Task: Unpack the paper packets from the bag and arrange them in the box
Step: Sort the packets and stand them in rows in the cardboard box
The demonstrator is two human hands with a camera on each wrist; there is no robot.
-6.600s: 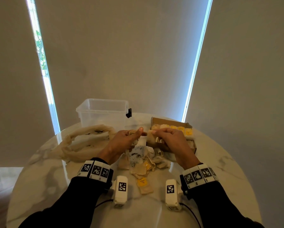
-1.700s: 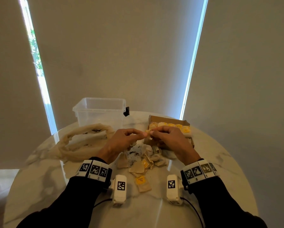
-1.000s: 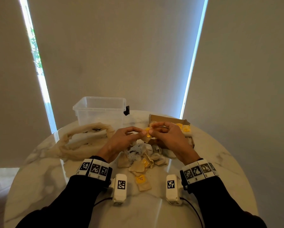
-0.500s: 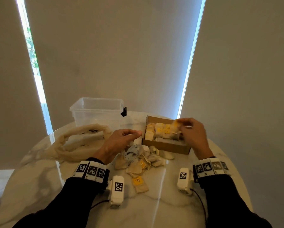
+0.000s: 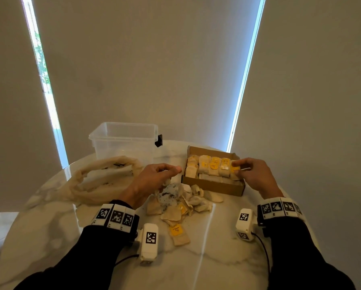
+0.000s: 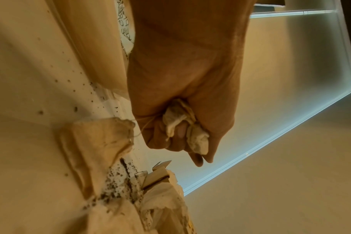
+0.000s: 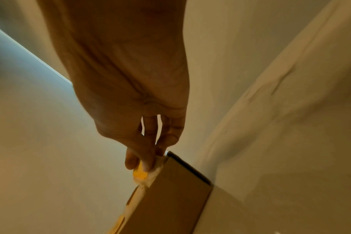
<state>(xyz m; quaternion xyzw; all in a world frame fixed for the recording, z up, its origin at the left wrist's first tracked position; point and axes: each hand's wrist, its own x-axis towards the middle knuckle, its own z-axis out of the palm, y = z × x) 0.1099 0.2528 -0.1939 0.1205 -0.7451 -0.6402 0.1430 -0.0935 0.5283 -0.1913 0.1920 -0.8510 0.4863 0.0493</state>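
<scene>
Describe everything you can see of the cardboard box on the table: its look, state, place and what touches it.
The cardboard box is a shallow, open-topped brown tray that sits flat on the marble table, right of the clear plastic tub. A row of pale paper packets, several with yellow tags, stands inside. The right hand pinches a yellow-tagged packet at its right end. Loose packets lie against its near wall.

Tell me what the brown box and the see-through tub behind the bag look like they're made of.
Box: looks like plain matte brown cardboard, with folded walls and a raw edge showing. Tub: probably clear, slightly frosted rigid plastic; the blind shows through its walls.
</scene>
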